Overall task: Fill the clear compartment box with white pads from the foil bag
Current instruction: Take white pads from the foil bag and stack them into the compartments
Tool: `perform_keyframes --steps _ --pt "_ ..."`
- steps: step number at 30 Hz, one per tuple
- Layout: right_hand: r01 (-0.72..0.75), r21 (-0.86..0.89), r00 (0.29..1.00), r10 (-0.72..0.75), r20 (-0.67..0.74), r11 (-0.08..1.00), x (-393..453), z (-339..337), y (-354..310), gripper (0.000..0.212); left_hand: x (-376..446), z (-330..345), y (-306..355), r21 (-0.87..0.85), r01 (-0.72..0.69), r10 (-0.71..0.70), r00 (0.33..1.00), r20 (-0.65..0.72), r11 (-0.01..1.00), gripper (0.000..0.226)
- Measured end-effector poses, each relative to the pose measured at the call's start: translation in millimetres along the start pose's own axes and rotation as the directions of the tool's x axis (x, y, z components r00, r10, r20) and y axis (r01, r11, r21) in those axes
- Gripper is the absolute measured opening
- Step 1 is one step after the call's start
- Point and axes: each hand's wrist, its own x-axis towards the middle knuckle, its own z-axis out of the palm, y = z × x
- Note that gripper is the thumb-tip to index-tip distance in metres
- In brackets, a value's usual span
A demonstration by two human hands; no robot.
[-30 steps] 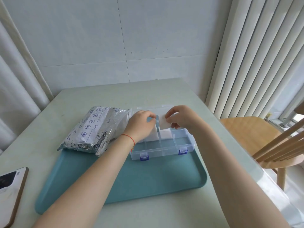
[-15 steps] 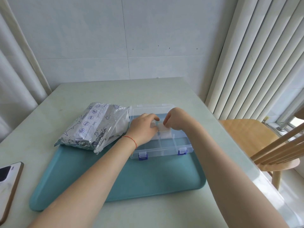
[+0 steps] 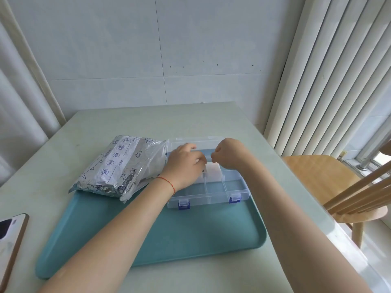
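Observation:
The clear compartment box [image 3: 218, 198] with blue latches lies open on the far part of the teal tray [image 3: 190, 240]. A white pad [image 3: 213, 171] sits low in a middle compartment of the back row. My left hand [image 3: 184, 163] and my right hand [image 3: 229, 153] hover over the box, and their curled fingertips meet at the pad's far edge and pinch it. Just left of the box, the foil bag [image 3: 118, 166] lies partly on the tray with its clear open end towards the box. The front compartments hold nothing.
A phone [image 3: 10, 237] lies at the table's left front edge. A wooden chair [image 3: 317, 174] stands to the right of the table, with vertical blinds behind it. A tiled wall is close behind the table's far edge.
Both hands have lowered the white pad from above the box down into the middle back compartment. The bag and the box have stayed where they were.

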Motion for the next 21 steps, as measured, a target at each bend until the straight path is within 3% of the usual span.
perform_keyframes --steps 3,5,8,11,16,19,21 --pt "0.057 0.114 0.994 -0.045 -0.104 0.992 -0.5 -3.6 -9.5 0.029 -2.4 -23.7 -9.1 0.082 -0.060 0.085 0.935 -0.345 0.995 0.011" --pt "0.123 0.169 0.988 -0.105 -0.111 0.978 -3.2 -2.5 -23.6 0.029 -9.4 -49.3 -16.2 0.261 0.048 0.085 0.877 -0.473 0.964 0.004" --pt "0.259 0.211 0.965 -0.245 -0.092 0.943 -10.9 6.7 -55.7 0.025 -24.6 -84.4 -32.5 0.426 0.296 -0.152 0.928 -0.339 0.855 0.022" --pt "0.357 0.243 0.933 -0.358 -0.039 0.902 -18.3 18.9 -89.0 0.020 -38.5 -101.7 -56.2 0.391 0.357 -0.271 0.927 -0.257 0.848 0.019" --pt "0.388 0.236 0.918 -0.398 -0.006 0.891 -18.8 41.4 -118.6 0.040 -51.8 -99.4 -74.0 0.081 0.290 -0.261 0.930 -0.258 0.953 0.043" --pt "0.366 0.359 0.925 -0.377 -0.042 0.859 -20.8 41.1 -123.9 0.045 -53.0 -89.4 -70.6 0.184 0.265 -0.226 0.952 -0.208 0.946 0.036" --pt "0.366 0.420 0.924 -0.379 -0.057 0.830 -22.0 38.5 -123.8 0.042 -51.4 -86.3 -75.6 0.166 0.274 -0.224 0.937 -0.268 0.947 0.025"
